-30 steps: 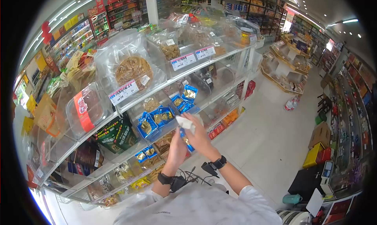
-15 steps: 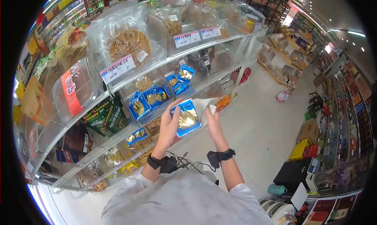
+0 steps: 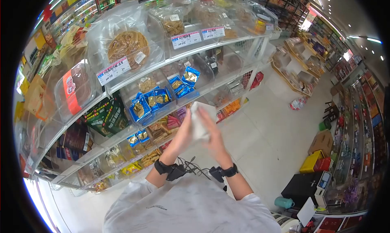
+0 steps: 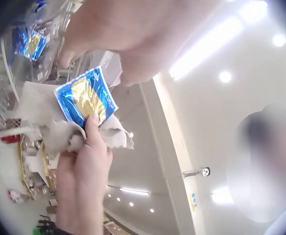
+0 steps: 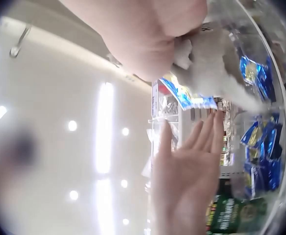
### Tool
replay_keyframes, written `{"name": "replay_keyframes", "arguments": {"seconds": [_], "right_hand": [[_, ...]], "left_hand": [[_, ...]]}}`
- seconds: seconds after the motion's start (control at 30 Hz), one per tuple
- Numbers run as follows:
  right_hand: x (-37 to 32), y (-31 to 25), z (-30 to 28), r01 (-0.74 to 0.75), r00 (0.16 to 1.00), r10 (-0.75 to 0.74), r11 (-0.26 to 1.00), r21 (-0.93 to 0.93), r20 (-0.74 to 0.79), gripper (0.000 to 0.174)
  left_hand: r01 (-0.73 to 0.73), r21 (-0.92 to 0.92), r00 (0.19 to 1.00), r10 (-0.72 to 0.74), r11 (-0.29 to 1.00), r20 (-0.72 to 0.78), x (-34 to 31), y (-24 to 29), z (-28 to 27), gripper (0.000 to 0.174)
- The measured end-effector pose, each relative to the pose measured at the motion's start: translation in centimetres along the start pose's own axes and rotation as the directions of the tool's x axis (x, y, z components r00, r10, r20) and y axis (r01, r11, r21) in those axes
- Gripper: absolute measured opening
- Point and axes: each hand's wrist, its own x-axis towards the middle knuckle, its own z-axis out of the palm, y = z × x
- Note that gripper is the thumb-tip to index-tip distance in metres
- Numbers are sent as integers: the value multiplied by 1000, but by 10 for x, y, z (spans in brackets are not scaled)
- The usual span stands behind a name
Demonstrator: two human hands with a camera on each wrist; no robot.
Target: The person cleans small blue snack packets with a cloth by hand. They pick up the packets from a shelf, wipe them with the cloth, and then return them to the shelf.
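In my right hand (image 3: 214, 137) is a whitish cloth (image 3: 201, 121) with ragged edges. Seen from the left wrist, that hand's thumb presses a square blue and gold foil packet (image 4: 87, 95) against the cloth. My left hand (image 3: 180, 131) is close on the other side; the right wrist view shows its palm and straight fingers (image 5: 206, 134), with the fingertips right at the packet's edge. From the head, cloth and hands hide the packet. Similar packets (image 3: 148, 103) lie in a clear bin on the shelf in front of the hands.
A white tiered rack (image 3: 162, 66) carries bagged snacks, price tags and a clear box with a red band (image 3: 70, 90). Green pouches (image 3: 107, 117) stand on its middle shelf. Pale floor (image 3: 260, 131) runs along the right, with a black box (image 3: 300, 186) and a scale further back.
Half a second ago the left hand held the packet face up beside the cloth. Now the cloth covers it from the head, and the left fingers are straight at its edge.
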Motion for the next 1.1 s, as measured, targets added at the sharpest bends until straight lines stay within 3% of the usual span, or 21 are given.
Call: {"name": "replay_keyframes", "arguments": {"seconds": [0.03,0.1,0.17,0.2,0.27,0.33,0.37,0.47,0.6,0.63,0.67,0.7,0.73,0.8,0.83,0.87,0.97,1.07,1.1], "right_hand": [[0,-29,5,57,998,-55,998,-40,38,70],[-6,-34,-1,118,983,-109,992,-53,145,81],[4,-18,-16,129,985,-113,984,-123,127,77],[8,-11,-23,125,987,-107,980,-156,121,75],[18,3,-35,-80,994,75,996,51,85,64],[26,13,-50,-227,968,202,956,185,147,59],[21,13,-49,-88,995,82,990,107,56,61],[7,-8,-55,259,939,-207,952,-166,276,68],[3,1,-59,195,917,-203,979,58,343,70],[2,9,-60,173,944,-169,985,12,283,59],[-4,28,-57,-121,970,75,974,190,231,52],[-10,54,-52,-381,922,316,849,366,225,46],[-8,57,-51,-582,805,531,625,520,264,42],[-2,34,-61,-637,679,575,152,755,457,42],[3,21,-65,-609,621,551,-108,786,557,43],[2,22,-63,-678,596,573,-17,735,562,43],[-7,31,-51,-822,533,646,243,515,546,46],[-6,14,-32,-771,603,609,282,570,515,45],[-2,4,-26,-765,603,616,263,588,507,44]], "left_hand": [[96,-25,990,-98,995,-105,2,4,10,69],[24,84,995,-15,996,-104,8,-9,14,69],[-90,278,980,135,956,-148,22,-30,17,63],[-64,351,983,120,934,-142,23,-38,15,62],[-9,490,987,87,872,-138,21,-51,13,60],[-41,375,973,122,926,-195,17,-51,28,56],[-30,326,965,112,945,-238,12,-44,35,55],[-135,37,924,139,990,-356,15,-32,31,50],[-296,62,871,296,953,-392,8,-27,24,46],[-323,55,862,318,945,-394,4,-26,25,45],[-269,179,863,320,946,-391,-1,-22,24,44],[-216,299,864,324,930,-386,-7,-16,21,42],[-173,466,912,319,868,-258,-11,-10,19,41],[-202,749,957,291,631,12,-19,2,17,42],[-353,844,928,268,404,259,-19,1,20,44],[-510,845,857,180,159,483,-19,1,19,46],[-476,815,856,-40,330,516,-28,4,6,55],[-423,822,876,-59,381,478,-33,12,-13,61],[-480,817,864,9,320,504,-35,12,-21,64]]}}
